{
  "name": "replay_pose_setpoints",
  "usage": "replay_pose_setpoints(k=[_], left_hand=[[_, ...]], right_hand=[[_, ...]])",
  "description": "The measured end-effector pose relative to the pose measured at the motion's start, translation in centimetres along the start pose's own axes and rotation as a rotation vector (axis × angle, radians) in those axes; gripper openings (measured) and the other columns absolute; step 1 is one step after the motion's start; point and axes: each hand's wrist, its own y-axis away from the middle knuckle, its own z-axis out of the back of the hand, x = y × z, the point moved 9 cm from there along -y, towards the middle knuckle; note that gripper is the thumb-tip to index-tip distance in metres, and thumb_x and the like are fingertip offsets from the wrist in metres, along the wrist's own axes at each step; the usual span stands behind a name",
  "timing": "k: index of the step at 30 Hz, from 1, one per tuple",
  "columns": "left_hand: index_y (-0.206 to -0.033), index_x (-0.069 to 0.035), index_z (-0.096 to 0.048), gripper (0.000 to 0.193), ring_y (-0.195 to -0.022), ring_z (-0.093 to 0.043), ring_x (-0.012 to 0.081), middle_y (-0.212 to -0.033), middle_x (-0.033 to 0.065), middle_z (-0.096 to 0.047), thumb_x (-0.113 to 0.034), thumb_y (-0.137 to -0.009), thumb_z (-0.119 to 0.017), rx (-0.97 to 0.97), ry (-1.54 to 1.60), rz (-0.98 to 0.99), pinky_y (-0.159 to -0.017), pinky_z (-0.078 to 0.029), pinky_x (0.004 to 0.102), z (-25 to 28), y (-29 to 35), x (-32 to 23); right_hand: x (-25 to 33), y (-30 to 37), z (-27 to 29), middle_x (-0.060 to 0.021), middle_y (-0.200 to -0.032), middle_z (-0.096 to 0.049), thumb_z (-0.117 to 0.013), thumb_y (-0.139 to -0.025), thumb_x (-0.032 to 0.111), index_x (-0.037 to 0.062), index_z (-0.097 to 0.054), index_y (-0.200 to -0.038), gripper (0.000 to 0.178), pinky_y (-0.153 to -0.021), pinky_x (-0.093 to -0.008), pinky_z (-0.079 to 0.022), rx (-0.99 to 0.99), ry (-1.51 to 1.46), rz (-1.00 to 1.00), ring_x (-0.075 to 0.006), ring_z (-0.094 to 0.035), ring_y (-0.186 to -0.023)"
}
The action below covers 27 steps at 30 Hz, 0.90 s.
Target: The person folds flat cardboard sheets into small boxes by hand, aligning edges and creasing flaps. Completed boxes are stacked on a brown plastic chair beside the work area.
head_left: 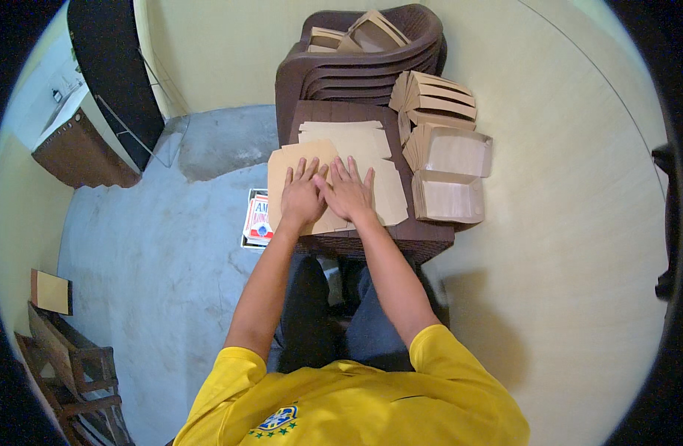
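My left hand (pixel 302 198) lies flat with fingers spread on a tan cardboard piece (pixel 309 151). Beside it, my right hand (pixel 348 192) is also flat and spread, pressing on the cardboard, and the two thumbs meet or overlap. Beneath and to the right are paler cardboard blanks (pixel 388 189) with notched edges, one reaching toward the far side. All of these rest on a small brown table (pixel 429 233). Neither hand grips anything; the cardboard under the palms is hidden.
Folded cardboard trays (pixel 453 197) stand nested in stacks along the table's right edge. More trays (pixel 375 33) sit on stacked brown chairs (pixel 356 70) behind. Left of the table is a box with printed packets (pixel 259 217). Wooden furniture (pixel 74 364) stands at the lower left.
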Motion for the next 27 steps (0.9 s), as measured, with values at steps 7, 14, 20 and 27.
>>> replay_pose_setpoints(k=[7, 14, 20, 27], left_hand=[[-0.163, -0.019, -0.052, 0.057, -0.164, -0.030, 0.0340, -0.175, 0.0081, -0.041, -0.036, -0.109, -0.052, -0.030, 0.032, 0.050, -0.135, -0.019, 0.0558, 0.2, 0.0, 0.1], [-0.159, -0.004, -0.052, 0.059, -0.161, -0.035, 0.0386, -0.168, 0.0164, -0.047, -0.033, -0.108, -0.054, -0.268, 0.170, 0.105, -0.134, -0.022, 0.0545, 1.9, 0.0, 1.0], [-0.154, -0.001, -0.055, 0.065, -0.156, -0.039, 0.0447, -0.163, 0.0245, -0.049, -0.037, -0.100, -0.063, -0.292, 0.041, 0.266, -0.130, -0.029, 0.0538, 2.4, 1.0, 1.7], [-0.149, -0.001, -0.057, 0.070, -0.137, -0.058, 0.0443, -0.147, 0.0245, -0.062, -0.044, -0.095, -0.071, -0.351, 0.086, 0.655, -0.115, -0.047, 0.0562, 4.2, 4.0, 6.6]], right_hand=[[-0.4, -0.5, 0.3, -0.0063, -0.183, -0.023, -0.027, -0.108, 0.075, 0.0069, -0.031, -0.173, 0.094, -0.132, -0.0703, -0.002, 0.095, -0.067, -0.028, -0.0305, -0.012, -0.170], [-1.4, 7.3, 0.0, -0.0147, -0.181, -0.024, -0.055, -0.097, 0.079, 0.0039, -0.029, -0.172, 0.110, -0.134, -0.0640, -0.006, -0.048, 0.021, 0.125, -0.0322, -0.015, -0.169], [-0.7, 7.7, 0.5, -0.0174, -0.179, -0.028, -0.060, -0.096, 0.077, 0.0031, -0.034, -0.170, 0.108, -0.134, -0.0640, -0.006, -0.122, 0.001, 0.110, -0.0348, -0.020, -0.168], [-1.3, 7.6, 0.0, -0.0150, -0.178, -0.032, -0.057, -0.102, 0.069, 0.0039, -0.041, -0.166, 0.093, -0.133, -0.0655, -0.007, -0.152, -0.063, 0.131, -0.0363, -0.021, -0.167]])
